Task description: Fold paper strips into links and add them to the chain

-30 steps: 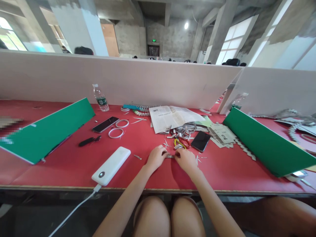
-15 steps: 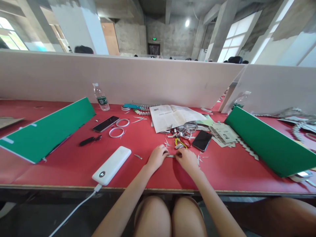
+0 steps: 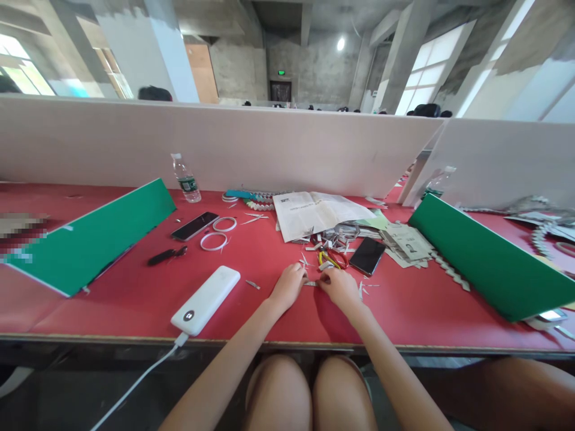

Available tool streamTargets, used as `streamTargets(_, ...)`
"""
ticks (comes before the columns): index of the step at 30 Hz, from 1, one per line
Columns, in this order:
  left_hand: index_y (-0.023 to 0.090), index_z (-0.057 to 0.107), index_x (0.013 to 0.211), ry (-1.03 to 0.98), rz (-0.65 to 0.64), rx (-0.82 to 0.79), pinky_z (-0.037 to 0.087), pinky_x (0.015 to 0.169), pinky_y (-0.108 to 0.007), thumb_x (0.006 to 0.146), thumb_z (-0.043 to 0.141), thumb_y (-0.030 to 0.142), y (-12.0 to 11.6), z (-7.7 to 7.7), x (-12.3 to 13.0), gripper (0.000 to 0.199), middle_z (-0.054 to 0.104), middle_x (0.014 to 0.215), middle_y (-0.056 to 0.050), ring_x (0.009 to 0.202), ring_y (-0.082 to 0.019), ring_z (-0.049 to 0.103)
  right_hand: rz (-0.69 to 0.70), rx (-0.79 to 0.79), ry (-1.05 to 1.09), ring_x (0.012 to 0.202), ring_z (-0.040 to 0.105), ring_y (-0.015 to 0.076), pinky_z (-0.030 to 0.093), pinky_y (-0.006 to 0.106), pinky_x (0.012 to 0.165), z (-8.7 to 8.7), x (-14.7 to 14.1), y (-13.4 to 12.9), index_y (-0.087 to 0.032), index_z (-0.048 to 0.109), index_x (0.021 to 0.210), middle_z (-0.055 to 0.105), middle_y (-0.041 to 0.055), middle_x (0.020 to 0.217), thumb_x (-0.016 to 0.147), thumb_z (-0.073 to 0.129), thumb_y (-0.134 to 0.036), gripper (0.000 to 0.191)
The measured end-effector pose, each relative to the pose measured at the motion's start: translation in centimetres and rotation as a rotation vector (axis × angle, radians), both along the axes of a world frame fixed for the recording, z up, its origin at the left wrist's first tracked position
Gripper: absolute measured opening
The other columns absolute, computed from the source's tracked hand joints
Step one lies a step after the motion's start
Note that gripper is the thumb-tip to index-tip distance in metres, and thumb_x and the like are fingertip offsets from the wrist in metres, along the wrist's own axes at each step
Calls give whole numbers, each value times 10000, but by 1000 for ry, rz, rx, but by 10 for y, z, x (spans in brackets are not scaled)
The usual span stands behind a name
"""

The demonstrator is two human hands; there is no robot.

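A narrow strip of printed paper [image 3: 311, 284] lies low over the red table, stretched between my two hands. My left hand [image 3: 290, 284] pinches its left end, and my right hand [image 3: 336, 287] pinches the other. The fingertips partly cover the strip. Just beyond my right hand are pliers with yellow and red handles [image 3: 324, 258], among a heap of folded paper pieces [image 3: 335, 239]. Small paper scraps [image 3: 362, 291] lie to the right of that hand.
A white power bank [image 3: 206, 299] with a cable lies left of my arms. Phones [image 3: 367, 256], tape rings [image 3: 214, 241], a newspaper [image 3: 314, 212] and a water bottle [image 3: 186, 179] are farther back. Green boards [image 3: 489, 257] stand at both sides; a pale partition [image 3: 269, 143] runs behind.
Both hands keep their pinch on the paper strip, with hardly any movement. The camera view has shifted very slightly.
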State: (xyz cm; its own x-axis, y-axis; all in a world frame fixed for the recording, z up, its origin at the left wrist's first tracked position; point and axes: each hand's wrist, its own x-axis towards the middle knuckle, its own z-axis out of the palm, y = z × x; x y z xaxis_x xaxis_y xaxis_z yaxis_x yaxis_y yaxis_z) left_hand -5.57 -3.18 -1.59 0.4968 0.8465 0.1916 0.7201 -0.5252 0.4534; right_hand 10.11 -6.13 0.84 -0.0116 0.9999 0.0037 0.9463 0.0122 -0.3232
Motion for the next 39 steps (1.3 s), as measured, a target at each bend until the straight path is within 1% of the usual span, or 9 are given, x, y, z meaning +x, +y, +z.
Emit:
streamTargets(9,152,550,759,81,-10,11,399,724,-303,867,445,211,0,2,1,162,542,838,-56,791,-184,510,2,-19,9,730,598,157,294,224,549,-3,1,2,-216,630,784,669,17,806,767,544,-267,102)
streamTargets(15,170,517,991,183,12,234,391,780,-338,881,376,137,-6,1,4,181,522,992,-77,899,-204,479,-33,-36,-4,760,598,173,311,234,572,1,-1,-1,-214,622,807,661,31,844,772,552,-291,110)
streamTargets(21,152,574,846,344,-175,335,368,807,-352,861,363,78,-15,5,12,224,542,928,-98,919,-227,482,32,34,2,913,563,189,343,259,689,1,3,-2,-197,623,840,644,46,912,786,560,-272,112)
streamTargets(25,123,604,844,442,-177,310,388,789,-354,837,356,42,-29,8,14,261,563,878,-108,887,-230,504,19,26,66,897,560,181,330,266,705,-3,5,0,-194,607,831,646,24,871,779,568,-242,81)
streamTargets(28,98,610,960,444,-111,226,410,819,-372,818,350,31,-39,7,8,303,580,1007,-145,974,-249,511,17,28,123,860,560,168,320,258,689,-5,6,1,-197,594,824,643,5,831,768,577,-226,65)
streamTargets(30,97,564,1109,387,-80,139,410,876,-380,801,342,17,-42,5,1,388,505,1228,-167,1122,-263,461,23,34,149,837,556,162,318,251,678,-7,8,2,-192,588,787,637,2,819,762,585,-228,44)
streamTargets(32,132,496,1225,310,-60,50,397,934,-368,794,336,17,-42,1,-7,474,356,1396,-137,1257,-257,353,23,48,165,822,549,158,322,246,681,-10,9,2,-184,580,737,627,6,818,758,593,-240,62)
streamTargets(35,175,445,1285,191,-49,1,354,1006,-361,821,331,59,-41,-6,-15,492,319,1432,-87,1334,-225,232,13,84,176,807,538,156,332,244,692,-16,13,1,-177,570,689,606,15,825,754,604,-264,115)
streamTargets(39,184,452,1280,98,-48,5,340,1029,-394,865,354,171,-43,-10,-16,427,366,1408,-83,1344,-219,205,0,126,182,781,527,155,332,240,673,-20,19,-2,-180,565,680,582,11,804,747,614,-284,133)
